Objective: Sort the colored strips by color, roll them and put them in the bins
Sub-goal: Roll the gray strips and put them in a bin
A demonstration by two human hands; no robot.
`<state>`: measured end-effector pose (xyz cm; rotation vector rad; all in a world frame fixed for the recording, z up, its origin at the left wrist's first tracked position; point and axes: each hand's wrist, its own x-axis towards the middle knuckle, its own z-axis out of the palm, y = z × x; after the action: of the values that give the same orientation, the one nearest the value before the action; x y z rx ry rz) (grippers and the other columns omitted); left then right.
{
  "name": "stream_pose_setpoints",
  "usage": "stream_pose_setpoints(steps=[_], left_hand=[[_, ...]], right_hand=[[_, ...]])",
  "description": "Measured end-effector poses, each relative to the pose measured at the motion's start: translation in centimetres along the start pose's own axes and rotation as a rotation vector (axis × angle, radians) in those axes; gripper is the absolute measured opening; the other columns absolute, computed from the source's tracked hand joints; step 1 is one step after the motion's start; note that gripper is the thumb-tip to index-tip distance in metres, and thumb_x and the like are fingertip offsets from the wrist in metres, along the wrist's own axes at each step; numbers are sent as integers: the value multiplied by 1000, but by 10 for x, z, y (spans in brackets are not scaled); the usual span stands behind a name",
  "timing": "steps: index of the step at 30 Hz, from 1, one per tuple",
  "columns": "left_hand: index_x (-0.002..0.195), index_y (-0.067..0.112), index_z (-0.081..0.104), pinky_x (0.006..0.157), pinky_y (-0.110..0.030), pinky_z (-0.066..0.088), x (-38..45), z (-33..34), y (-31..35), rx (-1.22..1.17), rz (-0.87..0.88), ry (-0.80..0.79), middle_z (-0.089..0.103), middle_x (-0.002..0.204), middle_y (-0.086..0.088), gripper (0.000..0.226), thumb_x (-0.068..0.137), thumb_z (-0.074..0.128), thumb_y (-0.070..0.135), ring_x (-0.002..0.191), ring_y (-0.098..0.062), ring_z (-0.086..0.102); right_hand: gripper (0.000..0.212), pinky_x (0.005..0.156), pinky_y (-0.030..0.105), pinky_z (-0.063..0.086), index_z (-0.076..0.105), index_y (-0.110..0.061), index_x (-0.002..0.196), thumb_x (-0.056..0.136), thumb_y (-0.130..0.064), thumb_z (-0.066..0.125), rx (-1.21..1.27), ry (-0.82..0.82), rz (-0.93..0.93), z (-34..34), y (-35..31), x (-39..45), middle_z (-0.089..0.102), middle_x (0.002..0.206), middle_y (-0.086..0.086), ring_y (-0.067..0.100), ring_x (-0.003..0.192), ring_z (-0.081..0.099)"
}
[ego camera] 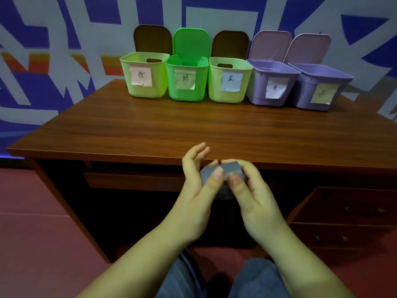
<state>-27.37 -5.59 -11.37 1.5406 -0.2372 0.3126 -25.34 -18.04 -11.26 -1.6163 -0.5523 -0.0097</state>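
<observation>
A grey strip (231, 167), partly rolled, is held just in front of the desk's near edge. My left hand (196, 190) grips its left side with the thumb on top and the fingers spread behind. My right hand (254, 194) pinches its right side between thumb and fingers. Several open bins stand in a row at the back of the desk: a pale green bin (144, 87), a bright green bin (187, 91), a second pale green bin (217, 91), a purple bin (257, 91) and a second purple bin (305, 95), each with a handwritten paper label.
The wooden desk (150, 130) shows no loose strips on its top. Drawers (343, 214) sit under it at the right and a tray (133, 179) under its middle. My knees in jeans (257, 280) are at the bottom. A patterned blue wall stands behind.
</observation>
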Motion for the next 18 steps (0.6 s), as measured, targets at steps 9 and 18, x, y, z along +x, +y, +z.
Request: stream_pose_setpoints(steps=[9, 18], left_hand=[[116, 23, 61, 102, -48, 41, 6, -8, 5, 8, -238, 22, 66, 116, -3, 87, 64, 37, 89, 112, -19, 61], [94, 23, 70, 80, -23, 53, 8, -1, 23, -106, -334, 29, 75, 88, 5, 60, 75, 36, 67, 86, -7, 70]], right_hand=[[44, 98, 26, 45, 48, -53, 114, 72, -48, 63, -81, 6, -87, 0, -2, -3, 53, 124, -18, 5, 119, 53], [51, 101, 20, 40, 48, -55, 118, 74, -38, 66, -141, -62, -189, -2, -5, -1, 49, 128, -16, 5, 126, 46]])
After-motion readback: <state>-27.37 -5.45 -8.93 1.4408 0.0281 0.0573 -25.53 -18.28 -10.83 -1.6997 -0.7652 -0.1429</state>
